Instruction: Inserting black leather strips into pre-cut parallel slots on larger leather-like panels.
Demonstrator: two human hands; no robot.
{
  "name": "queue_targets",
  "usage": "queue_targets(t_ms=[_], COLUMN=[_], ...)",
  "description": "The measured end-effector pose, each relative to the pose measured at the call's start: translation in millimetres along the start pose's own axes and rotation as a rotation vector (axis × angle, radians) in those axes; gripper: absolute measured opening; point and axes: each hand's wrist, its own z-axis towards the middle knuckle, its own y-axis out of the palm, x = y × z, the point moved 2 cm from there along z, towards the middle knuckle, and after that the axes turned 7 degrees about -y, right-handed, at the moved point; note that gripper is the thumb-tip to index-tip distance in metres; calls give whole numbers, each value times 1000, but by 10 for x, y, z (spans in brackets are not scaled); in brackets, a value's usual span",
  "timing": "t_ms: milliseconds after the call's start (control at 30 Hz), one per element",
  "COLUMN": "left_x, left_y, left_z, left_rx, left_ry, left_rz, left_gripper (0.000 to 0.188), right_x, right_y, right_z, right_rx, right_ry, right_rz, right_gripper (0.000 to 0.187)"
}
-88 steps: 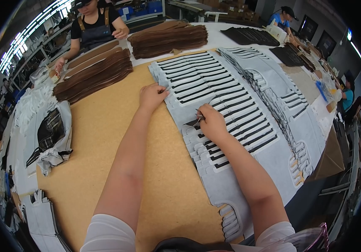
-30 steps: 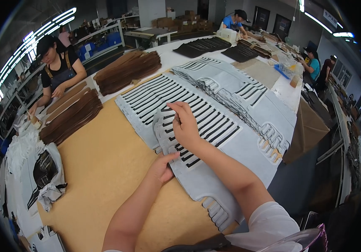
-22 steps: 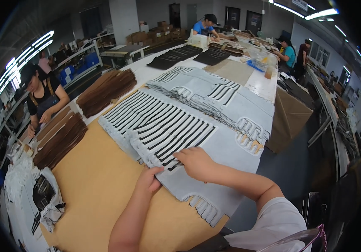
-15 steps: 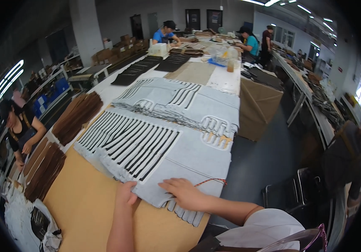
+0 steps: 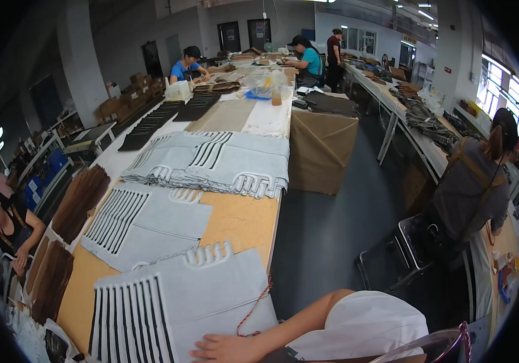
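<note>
My right hand (image 5: 226, 349) lies flat, fingers spread, on a light grey sheet-like panel (image 5: 211, 296) at the near edge of the table. This panel has a row of long black slots on its left and looped strips along its far edge. A red twisted cord (image 5: 256, 307) lies across its right side, just beyond my right wrist. My left hand is out of view. Farther up, a second slotted grey panel (image 5: 162, 227) lies flat, its near edge partly covered by the first. Beyond that rests a thick stack of similar grey panels (image 5: 241, 157).
Brown pieces are piled in two stacks (image 5: 84, 199) along the table's left side. Dark slotted pieces (image 5: 150, 124) lie farther off. A brown-covered block (image 5: 323, 151) stands right of the table. Several people work around; one person (image 5: 471, 187) is at the right beside a black chair (image 5: 392, 248).
The near grey panel has come toward me, uncovering a second panel and bare tan tabletop. My left hand has left the view. The whole view has swung to the right.
</note>
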Motion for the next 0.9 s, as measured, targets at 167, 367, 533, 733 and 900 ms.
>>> queue_targets(t_ms=[167, 367, 533, 733, 900], left_x=[-4, 87, 395, 101, -53], left_y=[-124, -393, -194, -1005, -1157], left_z=[-633, -2192, -2991, -2331, -2274], left_rx=[-164, -87, 45, -17, -109], left_ry=[15, -129, -399, 46, 30], left_rz=[354, 762, 894, 1941, 1776], left_gripper=[63, 60, 53, 63, 71], right_x=[-228, -21, 240, 902, 1425], right_y=[437, 92, -709, -871, -793], right_z=[312, 326, 36, -441, -633], right_rx=[142, 72, 111, 401, 491], right_ry=[-478, -320, 317, 555, 651], right_rz=[278, 524, 469, -36, -210], right_gripper=[42, 63, 62, 43, 35])
